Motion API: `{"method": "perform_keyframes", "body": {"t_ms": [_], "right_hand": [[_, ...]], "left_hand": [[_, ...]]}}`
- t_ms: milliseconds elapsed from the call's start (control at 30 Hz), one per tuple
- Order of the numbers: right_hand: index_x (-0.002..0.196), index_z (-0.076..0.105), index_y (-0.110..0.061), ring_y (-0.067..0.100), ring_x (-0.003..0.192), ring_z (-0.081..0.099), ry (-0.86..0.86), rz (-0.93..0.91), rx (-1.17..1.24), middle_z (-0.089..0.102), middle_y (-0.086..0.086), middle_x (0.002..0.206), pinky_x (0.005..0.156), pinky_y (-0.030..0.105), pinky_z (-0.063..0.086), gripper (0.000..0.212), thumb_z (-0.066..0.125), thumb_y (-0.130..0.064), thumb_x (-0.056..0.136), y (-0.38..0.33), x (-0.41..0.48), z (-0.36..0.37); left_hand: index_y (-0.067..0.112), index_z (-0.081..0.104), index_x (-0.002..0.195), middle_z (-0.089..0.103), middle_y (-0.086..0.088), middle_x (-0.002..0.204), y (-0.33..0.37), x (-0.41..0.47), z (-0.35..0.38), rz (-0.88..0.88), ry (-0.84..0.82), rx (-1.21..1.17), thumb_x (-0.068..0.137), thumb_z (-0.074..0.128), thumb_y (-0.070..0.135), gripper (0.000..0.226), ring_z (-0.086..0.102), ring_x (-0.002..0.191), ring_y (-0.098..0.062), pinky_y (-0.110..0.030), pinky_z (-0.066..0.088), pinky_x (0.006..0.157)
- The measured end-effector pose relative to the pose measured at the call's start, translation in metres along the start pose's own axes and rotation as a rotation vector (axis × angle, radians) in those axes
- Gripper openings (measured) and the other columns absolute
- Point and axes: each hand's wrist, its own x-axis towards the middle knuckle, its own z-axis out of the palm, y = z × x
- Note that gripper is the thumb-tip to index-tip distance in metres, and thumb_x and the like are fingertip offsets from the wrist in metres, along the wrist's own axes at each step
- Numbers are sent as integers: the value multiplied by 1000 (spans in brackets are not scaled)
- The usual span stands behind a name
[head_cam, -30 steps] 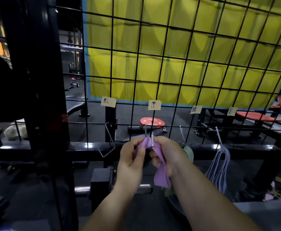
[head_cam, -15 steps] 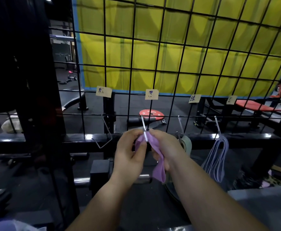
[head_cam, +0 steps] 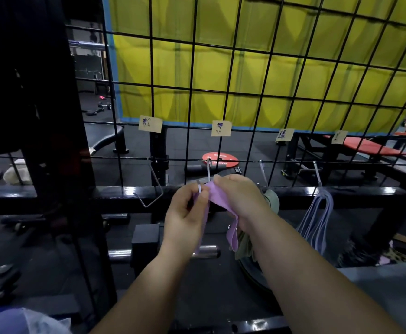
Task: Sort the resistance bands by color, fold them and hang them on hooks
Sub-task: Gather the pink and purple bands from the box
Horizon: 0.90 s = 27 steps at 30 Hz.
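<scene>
A folded purple resistance band (head_cam: 217, 197) is held between both hands at the second metal hook (head_cam: 208, 168) of the black wire grid (head_cam: 223, 109). My left hand (head_cam: 187, 210) pinches the band's left edge at the hook's upturned tip. My right hand (head_cam: 241, 200) grips the band's right side, and its tail (head_cam: 232, 235) hangs down below that hand. A green band (head_cam: 273, 198) hangs on the third hook, half hidden behind my right hand. Thin lilac bands (head_cam: 319, 220) hang on the fourth hook. The first hook (head_cam: 155, 186) on the left is bare.
Paper labels (head_cam: 221, 128) are taped to the grid above each hook. A black rack bar (head_cam: 124, 191) runs across under the hooks, with a black upright (head_cam: 52, 116) at left. Behind the grid are a yellow curtain, a red weight plate (head_cam: 220, 158) and benches.
The view has shifted slightly. Both hands stay at the second hook with the purple band; it is now spread wider between them, and its top sits against the hook's tip.
</scene>
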Motion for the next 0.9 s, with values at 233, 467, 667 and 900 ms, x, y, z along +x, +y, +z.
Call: {"method": "perform_keyframes", "body": {"t_ms": [233, 467, 667, 900], "right_hand": [[87, 61, -8, 7, 34, 30, -127, 311, 328, 39, 1, 52, 32, 16, 22, 23, 60, -29, 95, 0, 2, -4], [102, 65, -9, 15, 69, 56, -75, 128, 83, 66, 5, 87, 57, 25, 45, 25, 58, -33, 97, 24, -14, -2], [92, 63, -20, 25, 91, 62, -18, 48, -70, 67, 8, 99, 90, 44, 50, 28, 48, -43, 99, 39, -16, 1], [90, 61, -13, 18, 77, 59, 60, -69, -25, 65, 6, 87, 73, 35, 49, 31, 52, -42, 98, 51, -19, 7]], "left_hand": [[23, 69, 110, 72, 1, 109, 10, -4, -1, -117, 21, -177, 98, 53, 15, 21, 65, 108, -20, -44, 48, 102], [25, 69, 104, 73, 6, 108, 9, -8, 3, -123, 52, -232, 94, 57, 16, 18, 67, 105, -9, -25, 52, 91], [18, 66, 113, 69, -2, 111, 5, -12, 2, -84, -13, -185, 89, 62, 4, 29, 66, 91, -3, -16, 52, 78], [17, 68, 111, 71, -5, 106, 6, -12, 1, -92, -8, -164, 93, 58, 1, 26, 68, 95, -12, -20, 54, 80]]}}
